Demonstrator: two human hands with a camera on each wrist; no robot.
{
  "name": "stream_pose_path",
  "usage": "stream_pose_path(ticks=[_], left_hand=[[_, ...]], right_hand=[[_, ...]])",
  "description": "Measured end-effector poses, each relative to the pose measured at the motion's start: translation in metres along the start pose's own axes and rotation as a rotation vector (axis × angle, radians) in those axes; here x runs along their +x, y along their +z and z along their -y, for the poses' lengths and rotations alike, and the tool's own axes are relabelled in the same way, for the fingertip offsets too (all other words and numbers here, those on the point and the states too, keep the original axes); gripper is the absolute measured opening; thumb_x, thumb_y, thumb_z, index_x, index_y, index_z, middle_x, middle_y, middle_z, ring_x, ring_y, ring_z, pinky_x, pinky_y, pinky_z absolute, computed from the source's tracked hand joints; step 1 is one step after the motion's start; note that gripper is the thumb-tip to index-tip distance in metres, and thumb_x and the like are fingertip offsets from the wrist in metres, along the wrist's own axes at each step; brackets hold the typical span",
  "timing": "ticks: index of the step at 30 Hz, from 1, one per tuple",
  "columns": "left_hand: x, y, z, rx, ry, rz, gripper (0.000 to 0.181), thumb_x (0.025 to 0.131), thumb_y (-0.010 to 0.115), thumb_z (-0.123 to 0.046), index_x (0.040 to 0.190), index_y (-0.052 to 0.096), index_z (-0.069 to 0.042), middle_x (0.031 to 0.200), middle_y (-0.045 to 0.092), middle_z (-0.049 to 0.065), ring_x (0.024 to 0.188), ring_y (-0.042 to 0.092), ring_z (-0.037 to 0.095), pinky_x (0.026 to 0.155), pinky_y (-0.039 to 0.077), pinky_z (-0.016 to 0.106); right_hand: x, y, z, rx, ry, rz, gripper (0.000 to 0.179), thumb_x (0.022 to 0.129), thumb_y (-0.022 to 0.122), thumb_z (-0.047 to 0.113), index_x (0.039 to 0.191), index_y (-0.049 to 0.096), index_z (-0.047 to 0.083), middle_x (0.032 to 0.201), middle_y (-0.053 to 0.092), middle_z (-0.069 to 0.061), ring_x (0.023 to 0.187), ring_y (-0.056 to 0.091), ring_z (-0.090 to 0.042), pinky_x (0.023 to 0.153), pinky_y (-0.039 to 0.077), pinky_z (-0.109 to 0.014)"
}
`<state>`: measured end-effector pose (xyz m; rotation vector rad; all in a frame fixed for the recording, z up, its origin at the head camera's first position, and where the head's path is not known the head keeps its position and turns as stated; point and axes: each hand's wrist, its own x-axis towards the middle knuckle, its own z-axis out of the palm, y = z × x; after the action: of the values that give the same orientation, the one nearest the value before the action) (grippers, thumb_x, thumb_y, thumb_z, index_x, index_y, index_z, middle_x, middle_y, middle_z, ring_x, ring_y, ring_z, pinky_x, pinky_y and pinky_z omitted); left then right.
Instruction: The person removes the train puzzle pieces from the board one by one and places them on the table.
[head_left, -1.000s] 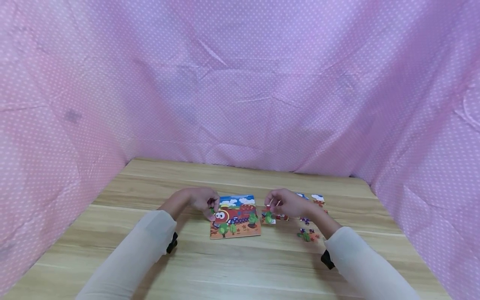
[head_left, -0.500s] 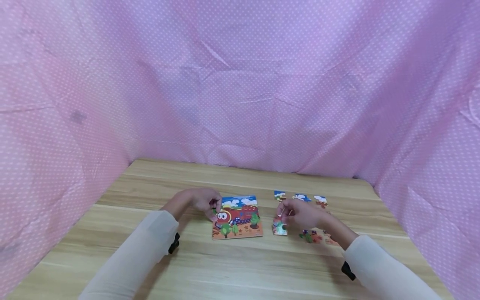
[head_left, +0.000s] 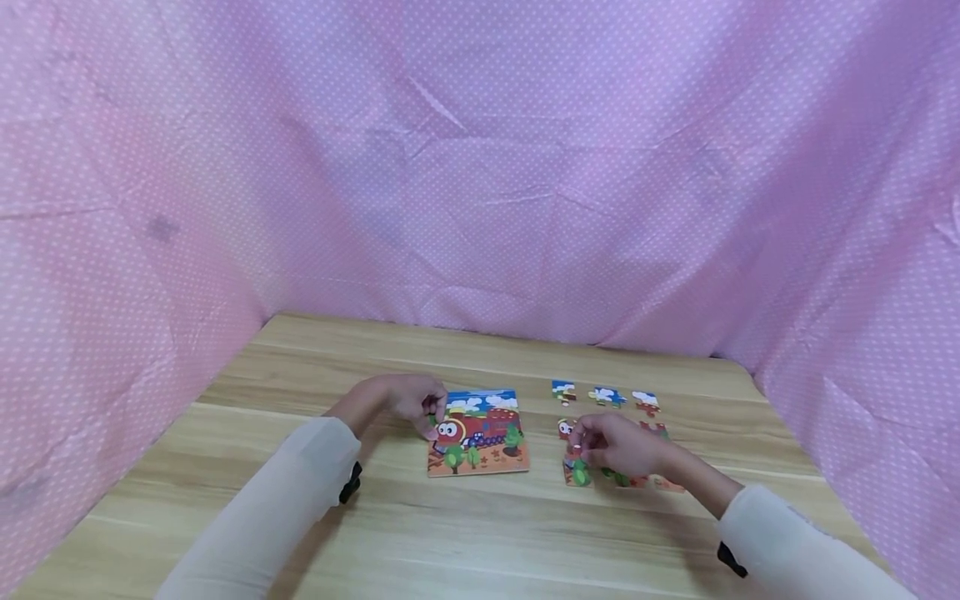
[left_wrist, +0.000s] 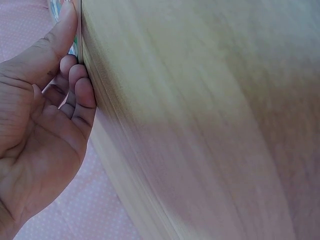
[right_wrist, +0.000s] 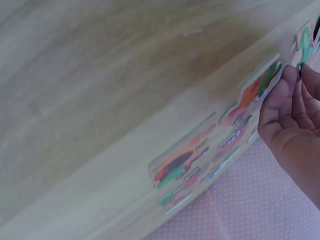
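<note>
My left hand (head_left: 411, 400) pinches the left edge of a square picture board (head_left: 491, 460) printed with a red train, trees and clouds. In the left wrist view the thumb lies over the board's face, and only a thin strip of it shows. On the right, my right hand (head_left: 626, 443) pinches a jigsaw puzzle piece (head_left: 578, 476) with a green tree, at the front left of a group of pieces. A piece with the train's eyes (head_left: 566, 428) lies just behind it. The right hand hides part of the group.
Behind the right hand lie spaced puzzle pieces: a left sky piece (head_left: 563, 390), a middle cloud piece (head_left: 607, 396) and a right one (head_left: 646, 402). A front-right piece (right_wrist: 182, 157) shows in the right wrist view. Pink dotted cloth (head_left: 480, 208) hangs around the wooden table (head_left: 420, 533).
My right hand has moved right and toward me with the tree piece, from beside the board to the front left of the group. The left hand keeps its hold on the board.
</note>
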<state>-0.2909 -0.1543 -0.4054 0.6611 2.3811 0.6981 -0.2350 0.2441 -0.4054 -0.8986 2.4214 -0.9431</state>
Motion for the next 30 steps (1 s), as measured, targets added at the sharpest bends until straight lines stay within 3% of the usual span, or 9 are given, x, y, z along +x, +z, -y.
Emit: stream_pose_path(ticks=[4, 14, 30], left_hand=[[0.0013, -0.0007, 0.0006, 0.005, 0.006, 0.003, 0.023, 0.082, 0.087, -0.018, 0.092, 0.066, -0.014, 0.094, 0.055, 0.0, 0.088, 0.049, 0.018, 0.079, 0.042, 0.033], [0.0015, -0.0012, 0.0004, 0.015, -0.003, 0.005, 0.022, 0.082, 0.087, -0.019, 0.091, 0.067, -0.015, 0.094, 0.055, 0.0, 0.089, 0.049, 0.018, 0.08, 0.042, 0.034], [0.0018, -0.0009, 0.0013, 0.019, -0.013, 0.007, 0.021, 0.083, 0.086, -0.019, 0.091, 0.067, -0.016, 0.096, 0.055, 0.001, 0.092, 0.049, 0.019, 0.08, 0.041, 0.034]], right_hand=[[-0.0018, -0.0017, -0.0005, -0.063, 0.007, -0.019, 0.011, 0.097, 0.066, 0.002, 0.105, 0.066, 0.009, 0.09, 0.063, 0.001, 0.081, 0.057, -0.012, 0.07, 0.049, -0.025], [-0.0004, -0.0009, 0.0024, -0.094, -0.042, -0.014, 0.012, 0.095, 0.067, -0.002, 0.104, 0.066, 0.006, 0.087, 0.062, 0.001, 0.078, 0.055, -0.009, 0.068, 0.049, -0.024], [0.0059, 0.0006, 0.0042, -0.138, 0.0, 0.019, 0.013, 0.094, 0.068, -0.003, 0.101, 0.064, 0.007, 0.085, 0.061, 0.001, 0.077, 0.055, -0.01, 0.068, 0.049, -0.025]])
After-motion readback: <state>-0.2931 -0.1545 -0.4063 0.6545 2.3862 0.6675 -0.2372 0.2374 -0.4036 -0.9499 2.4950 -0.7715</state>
